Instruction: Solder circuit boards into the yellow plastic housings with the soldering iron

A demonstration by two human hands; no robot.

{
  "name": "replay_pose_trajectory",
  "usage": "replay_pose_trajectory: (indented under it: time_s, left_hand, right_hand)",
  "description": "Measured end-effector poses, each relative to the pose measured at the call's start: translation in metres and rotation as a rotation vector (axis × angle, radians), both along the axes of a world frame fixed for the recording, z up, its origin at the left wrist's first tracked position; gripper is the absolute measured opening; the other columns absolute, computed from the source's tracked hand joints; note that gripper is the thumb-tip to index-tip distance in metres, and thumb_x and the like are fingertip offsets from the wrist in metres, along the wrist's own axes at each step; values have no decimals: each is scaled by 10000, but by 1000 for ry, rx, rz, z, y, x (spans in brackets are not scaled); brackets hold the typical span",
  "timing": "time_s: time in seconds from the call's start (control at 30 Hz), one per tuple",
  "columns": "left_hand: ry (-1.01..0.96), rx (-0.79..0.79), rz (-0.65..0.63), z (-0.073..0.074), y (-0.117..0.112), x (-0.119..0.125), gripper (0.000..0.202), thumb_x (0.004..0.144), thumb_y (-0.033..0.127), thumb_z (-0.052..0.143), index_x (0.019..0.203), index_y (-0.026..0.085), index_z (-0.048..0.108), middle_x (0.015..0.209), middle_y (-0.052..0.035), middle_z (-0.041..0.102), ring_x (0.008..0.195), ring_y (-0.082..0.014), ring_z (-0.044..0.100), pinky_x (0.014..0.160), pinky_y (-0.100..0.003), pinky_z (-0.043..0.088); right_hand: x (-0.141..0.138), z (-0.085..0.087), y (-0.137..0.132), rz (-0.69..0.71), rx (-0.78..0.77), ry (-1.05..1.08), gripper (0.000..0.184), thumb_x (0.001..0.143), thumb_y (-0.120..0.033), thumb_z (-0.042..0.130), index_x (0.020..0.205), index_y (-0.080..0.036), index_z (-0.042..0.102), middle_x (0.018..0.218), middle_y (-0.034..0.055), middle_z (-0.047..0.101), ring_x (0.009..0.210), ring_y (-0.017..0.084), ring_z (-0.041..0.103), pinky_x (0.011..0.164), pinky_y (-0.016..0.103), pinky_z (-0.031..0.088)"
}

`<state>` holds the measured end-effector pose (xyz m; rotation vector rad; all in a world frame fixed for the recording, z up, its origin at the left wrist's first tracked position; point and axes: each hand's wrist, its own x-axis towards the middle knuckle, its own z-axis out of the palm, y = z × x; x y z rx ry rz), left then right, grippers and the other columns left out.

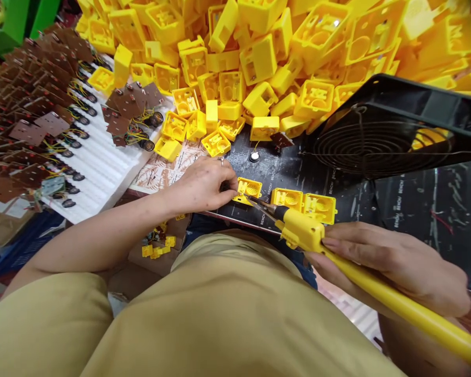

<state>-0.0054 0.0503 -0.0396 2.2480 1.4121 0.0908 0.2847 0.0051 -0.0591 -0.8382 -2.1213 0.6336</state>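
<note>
Centre of frame: small open yellow plastic casing point(252, 187), my left hand point(206, 184) at its edge, can't tell if pinching. My right hand point(396, 262) wraps a yellow plastic-bodied soldering iron point(304, 230), tip at the casing. Underway, I judge; yellow plastic box heap point(259, 57), upper frame, looks unworked.

Single head-worn camera, looking forward and steeply down over wearer's khaki shirt point(235, 309), which fills lower foreground close to lens. Right hand point(396, 259) nearer and larger, left hand point(206, 183) farther, around mid-frame. View rolled: edge of black bench top point(416, 209) slants down rightward. Wide coverage: circuit boards point(31, 104) at left, pile of yellow plastic casings point(259, 60) cut by top edge, cooling fan point(435, 112) by right.
</note>
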Motion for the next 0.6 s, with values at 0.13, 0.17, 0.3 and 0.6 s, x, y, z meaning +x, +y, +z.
replay_pose_trajectory:
  time_s: [0.13, 0.17, 0.3, 0.6]
  left_hand:
    - [31, -7, -27, 2, 2, 2, 121, 785, 167, 607, 757, 182, 723, 836, -27, 723, 806, -186, 643, 797, -330, 422]
    - [34, -6, -33, 3, 3, 2, 119, 784, 170, 609, 751, 183, 723, 837, -27, 723, 814, -190, 643, 795, -331, 419]
    - [75, 20, -55, 4, 4, 4, 110, 777, 180, 615, 745, 181, 720, 845, -35, 723, 847, -208, 633, 800, -341, 409]
    - [138, 54, -97, 4, 5, 5, 132, 784, 210, 598, 729, 191, 717, 842, -35, 717, 832, -202, 610, 755, -332, 387]
  right_hand:
    - [-8, 12, 5, 57, 60, -36, 103, 858, -217, 696, 895, -246, 604, 757, -16, 668, 664, 126, 667, 606, 231, 595]
    - [-10, 15, 5, 73, 71, -43, 142, 830, -182, 722, 903, -233, 611, 765, -14, 669, 675, 129, 669, 612, 234, 597]
    - [-13, 24, 11, 168, 185, -60, 148, 810, -162, 743, 903, -193, 633, 809, 13, 686, 697, 130, 675, 638, 230, 597]
    - [7, 23, 11, 44, 109, -114, 58, 910, -253, 647, 938, -228, 602, 739, 23, 668, 638, 109, 648, 598, 209, 563]
